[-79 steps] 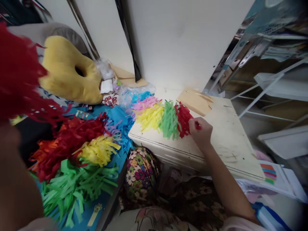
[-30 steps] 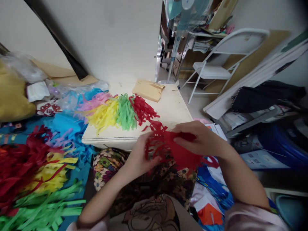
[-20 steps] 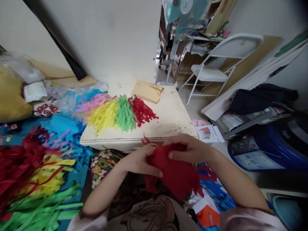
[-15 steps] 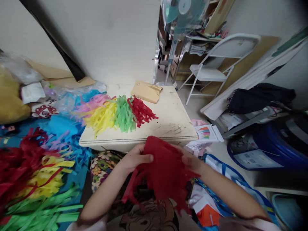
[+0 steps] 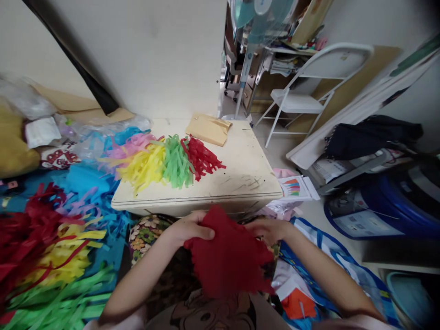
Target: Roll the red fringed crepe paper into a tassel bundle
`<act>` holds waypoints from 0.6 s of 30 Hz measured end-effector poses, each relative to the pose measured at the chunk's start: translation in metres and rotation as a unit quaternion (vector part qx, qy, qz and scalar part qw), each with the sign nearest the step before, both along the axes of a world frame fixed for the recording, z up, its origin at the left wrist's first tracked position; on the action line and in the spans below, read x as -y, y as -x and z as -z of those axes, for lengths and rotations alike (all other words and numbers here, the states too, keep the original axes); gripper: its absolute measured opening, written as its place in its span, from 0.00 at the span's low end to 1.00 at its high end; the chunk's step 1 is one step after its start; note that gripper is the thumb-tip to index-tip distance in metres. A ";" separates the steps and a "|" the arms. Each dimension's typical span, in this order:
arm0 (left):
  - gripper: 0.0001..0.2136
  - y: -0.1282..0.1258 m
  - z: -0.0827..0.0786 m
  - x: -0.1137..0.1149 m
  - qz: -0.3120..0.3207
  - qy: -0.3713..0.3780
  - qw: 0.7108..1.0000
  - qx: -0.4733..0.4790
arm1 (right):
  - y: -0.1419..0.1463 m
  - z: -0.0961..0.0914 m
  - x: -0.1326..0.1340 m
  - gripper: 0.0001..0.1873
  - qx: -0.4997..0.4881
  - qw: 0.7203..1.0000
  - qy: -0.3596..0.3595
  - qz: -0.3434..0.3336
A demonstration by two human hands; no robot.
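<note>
A sheet of red fringed tissue paper (image 5: 228, 256) hangs over my lap, its lower and right edges cut ragged and slightly blurred. My left hand (image 5: 195, 229) pinches its upper left part, thumb on the front and fingers behind. At the paper's upper right edge, my right hand (image 5: 270, 230) has its fingers bent against it, partly hidden by the sheet. Beyond both hands, red (image 5: 204, 158), green (image 5: 177, 162), yellow (image 5: 146, 167) and pink (image 5: 132, 145) paper tassels lie in a row on a cream tabletop (image 5: 237, 183).
A brown paper envelope (image 5: 209, 129) lies at the table's back. On my left are heaps of red (image 5: 30, 229), yellow (image 5: 65, 256) and green (image 5: 65, 293) fringed paper. A white folding chair (image 5: 299, 101) and a standing fan (image 5: 249, 50) are behind; a blue container (image 5: 388, 201) stands at right.
The red paper has spread out flatter and dropped slightly, its strips no longer dangling separately at left. My right hand has shifted slightly at the paper's right edge.
</note>
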State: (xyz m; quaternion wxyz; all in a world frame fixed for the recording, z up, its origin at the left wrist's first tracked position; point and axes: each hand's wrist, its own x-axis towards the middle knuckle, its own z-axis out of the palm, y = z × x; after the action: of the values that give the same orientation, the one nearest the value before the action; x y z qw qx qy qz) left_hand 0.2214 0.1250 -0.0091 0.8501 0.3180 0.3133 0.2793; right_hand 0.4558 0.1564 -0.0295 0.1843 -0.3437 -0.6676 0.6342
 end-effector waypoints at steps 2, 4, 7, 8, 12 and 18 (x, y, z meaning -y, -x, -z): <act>0.14 0.005 -0.006 -0.003 0.049 -0.027 0.998 -0.013 | 0.000 -0.008 -0.013 0.31 0.004 0.997 0.033 -0.070; 0.12 0.006 -0.011 -0.006 0.095 -0.064 0.993 -0.037 | 0.010 -0.015 -0.015 0.36 -0.036 0.992 0.047 -0.111; 0.12 0.005 -0.011 -0.009 0.120 -0.100 0.986 -0.058 | 0.037 -0.015 -0.007 0.44 -0.140 0.974 0.100 -0.150; 0.12 0.005 -0.010 -0.010 0.114 -0.103 0.986 -0.060 | 0.045 -0.012 -0.004 0.45 -0.160 0.967 0.127 -0.149; 0.10 0.010 -0.010 -0.007 0.087 -0.112 0.987 -0.077 | 0.058 0.009 0.009 0.42 -0.177 0.956 0.224 -0.063; 0.09 0.014 -0.013 -0.005 0.045 -0.074 0.994 -0.063 | 0.070 0.031 0.050 0.43 -0.199 0.919 0.338 -0.046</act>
State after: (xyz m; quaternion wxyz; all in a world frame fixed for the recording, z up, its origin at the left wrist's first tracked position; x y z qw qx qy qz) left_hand 0.2073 0.1301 0.0044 0.8148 0.4105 0.3299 0.2426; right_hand 0.3860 0.1060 -0.0610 0.1572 -0.2211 -0.3777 0.8853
